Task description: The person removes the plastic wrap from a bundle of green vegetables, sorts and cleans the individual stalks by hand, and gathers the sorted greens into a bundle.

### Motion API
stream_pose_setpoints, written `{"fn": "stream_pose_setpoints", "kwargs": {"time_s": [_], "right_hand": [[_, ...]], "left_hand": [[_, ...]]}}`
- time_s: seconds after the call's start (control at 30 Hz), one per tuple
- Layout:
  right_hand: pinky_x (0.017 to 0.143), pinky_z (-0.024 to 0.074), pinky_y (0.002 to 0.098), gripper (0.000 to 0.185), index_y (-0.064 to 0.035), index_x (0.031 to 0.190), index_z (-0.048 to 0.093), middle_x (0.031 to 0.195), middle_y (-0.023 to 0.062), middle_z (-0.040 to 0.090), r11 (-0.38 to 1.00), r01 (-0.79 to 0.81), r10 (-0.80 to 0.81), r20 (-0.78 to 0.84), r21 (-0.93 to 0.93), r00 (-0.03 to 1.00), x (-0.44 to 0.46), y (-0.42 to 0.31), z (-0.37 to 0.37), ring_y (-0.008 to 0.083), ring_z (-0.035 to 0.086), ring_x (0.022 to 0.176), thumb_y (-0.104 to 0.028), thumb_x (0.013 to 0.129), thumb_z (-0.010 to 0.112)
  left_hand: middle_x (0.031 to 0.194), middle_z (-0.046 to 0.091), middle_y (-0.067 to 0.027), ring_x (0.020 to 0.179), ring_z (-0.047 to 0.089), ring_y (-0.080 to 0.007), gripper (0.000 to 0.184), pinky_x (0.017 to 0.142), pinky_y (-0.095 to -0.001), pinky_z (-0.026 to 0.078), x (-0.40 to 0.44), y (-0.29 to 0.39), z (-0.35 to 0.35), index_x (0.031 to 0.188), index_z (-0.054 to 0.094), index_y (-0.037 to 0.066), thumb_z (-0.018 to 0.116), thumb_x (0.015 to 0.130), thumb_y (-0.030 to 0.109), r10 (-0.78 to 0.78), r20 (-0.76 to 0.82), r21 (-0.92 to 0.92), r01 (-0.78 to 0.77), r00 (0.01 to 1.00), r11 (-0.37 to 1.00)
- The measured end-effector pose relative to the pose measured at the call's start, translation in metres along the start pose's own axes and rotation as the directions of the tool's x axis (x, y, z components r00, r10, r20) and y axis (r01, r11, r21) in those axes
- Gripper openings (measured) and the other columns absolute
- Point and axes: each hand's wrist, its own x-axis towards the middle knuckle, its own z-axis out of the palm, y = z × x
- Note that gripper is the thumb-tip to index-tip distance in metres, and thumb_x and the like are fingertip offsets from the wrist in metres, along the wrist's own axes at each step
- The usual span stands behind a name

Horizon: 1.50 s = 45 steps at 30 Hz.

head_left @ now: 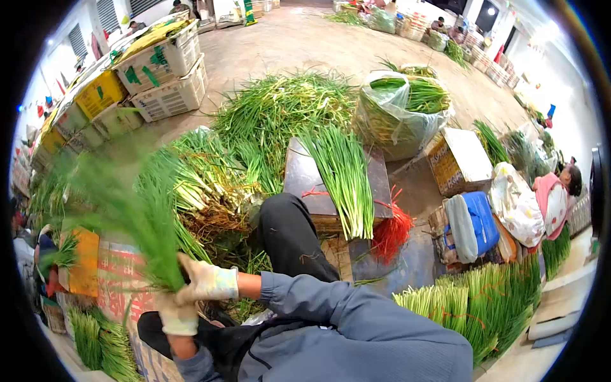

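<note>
A bunch of garlic chives (159, 235), its leaves smeared by motion, rises up and to the left from my two gloved hands. My right hand (207, 280) closes round the stalk end of the bunch. Just below it, my left hand (177, 315) is also wrapped round the stalks, partly blurred. A neat bundle of chives (344, 181) lies across a dark board (302, 169) in front of my knee. Red ties (393, 230) hang off the board's right edge. Beside my knee sits a heap of unsorted chives (207, 191) with brown roots.
Behind the board lie a large loose chive pile (286, 108) and a full plastic bag (391, 127). Crates (168, 95) stack at the left. A box (461, 159), a blue bag (478, 219) and rows of tied chives (474, 302) stand at the right. Other people sit farther off.
</note>
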Motion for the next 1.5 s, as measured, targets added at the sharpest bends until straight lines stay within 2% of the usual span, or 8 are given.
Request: {"fn": "stream_pose_setpoints", "kwargs": {"time_s": [0.13,0.2,0.53,0.77,0.9,1.1,1.3,1.5], "right_hand": [[0.089,0.0514,0.0334,0.043,-0.001,0.116,0.063,0.107,0.0095,0.071,0.894,-0.012,0.238,-0.451,0.449,0.86,0.004,0.043,-0.009,0.0184,0.064,0.096,-0.02,0.081,0.081],[0.09,0.0499,0.0315,0.03,-0.0014,0.108,0.069,0.104,0.0067,0.071,0.777,0.177,0.293,-0.596,0.604,0.748,-0.008,0.046,-0.026,0.0156,0.064,0.094,-0.017,0.083,0.078],[0.083,0.0569,0.0415,0.04,-0.0034,0.121,0.055,0.092,0.0069,0.064,0.595,0.214,0.116,-0.346,0.775,0.931,-0.028,0.058,-0.088,0.0205,0.065,0.084,-0.017,0.089,0.074],[0.074,0.0525,0.0302,0.029,0.0003,0.112,0.062,0.091,0.0063,0.068,0.851,0.069,0.057,-0.223,0.521,0.973,-0.028,0.041,-0.077,0.0162,0.065,0.079,-0.006,0.084,0.07],[0.086,0.0514,0.03,0.048,0.0014,0.126,0.057,0.113,0.0061,0.066,0.878,0.041,0.049,-0.175,0.477,0.983,-0.024,0.041,-0.066,0.0144,0.063,0.097,-0.007,0.082,0.075],[0.074,0.0533,0.0296,0.038,0.0006,0.117,0.059,0.099,0.0058,0.066,0.885,0.01,0.166,-0.336,0.466,0.927,-0.018,0.072,-0.076,0.0147,0.064,0.081,-0.011,0.085,0.075],[0.064,0.0546,0.0335,0.033,-0.0008,0.12,0.056,0.079,0.0066,0.061,0.643,0.357,0.237,-0.619,0.678,0.749,-0.014,0.076,-0.142,0.0188,0.062,0.065,-0.009,0.089,0.065],[0.058,0.0544,0.0301,0.024,0.0005,0.114,0.059,0.083,0.0059,0.062,0.534,0.462,0.226,-0.647,0.707,0.728,-0.099,0.002,-0.312,0.0179,0.061,0.065,-0.013,0.094,0.065]], "left_hand": [[0.105,0.068,-0.0218,0.096,0.067,-0.0397,0.047,0.083,-0.0456,0.054,0.026,0.055,0.031,0.125,0.057,-0.002,0.061,0.078,0.005,-0.28,0.214,0.109,0.262,0.936,0.959],[0.097,0.065,-0.0222,0.088,0.065,-0.0395,0.057,0.077,-0.0467,0.054,0.028,0.062,0.047,0.131,0.053,-0.004,0.059,0.074,0.002,0.048,0.019,0.051,-0.048,0.999,0.998],[0.138,0.05,-0.0263,0.126,0.054,-0.0376,0.103,0.103,-0.0407,0.045,0.039,0.095,0.021,0.153,0.028,-0.002,0.085,0.075,0.035,0.04,0.297,-0.45,0.102,0.954,0.887],[0.103,0.067,-0.0225,0.097,0.066,-0.0311,0.085,0.087,-0.0389,0.05,0.057,0.045,0.041,0.113,0.062,-0.004,0.049,0.089,0.076,-0.28,0.266,-0.627,0.387,0.922,0.676],[0.102,0.069,-0.0102,0.093,0.063,-0.0166,0.05,0.084,-0.0283,0.048,0.073,0.052,0.071,0.126,0.063,-0.002,0.063,0.098,0.039,-0.408,0.309,-0.927,0.368,0.859,0.073],[0.093,0.074,-0.0062,0.087,0.066,-0.0153,0.03,0.08,-0.0285,0.052,0.07,0.069,0.063,0.11,0.073,0.005,0.067,0.097,0.031,-0.592,-0.013,-0.997,0.035,0.806,0.071],[0.068,0.056,-0.0007,0.052,0.048,-0.014,0.025,0.047,-0.0261,0.038,0.038,0.016,0.054,0.111,0.066,0.009,0.063,0.098,0.03,-0.369,0.163,-0.599,-0.206,0.915,-0.774],[0.064,0.05,0.0007,0.042,0.032,-0.0068,0.03,0.038,-0.0217,0.026,-0.018,-0.061,0.038,0.105,0.063,0.005,0.06,0.1,0.035,-0.507,0.161,-0.876,-0.114,0.847,-0.469]]}}
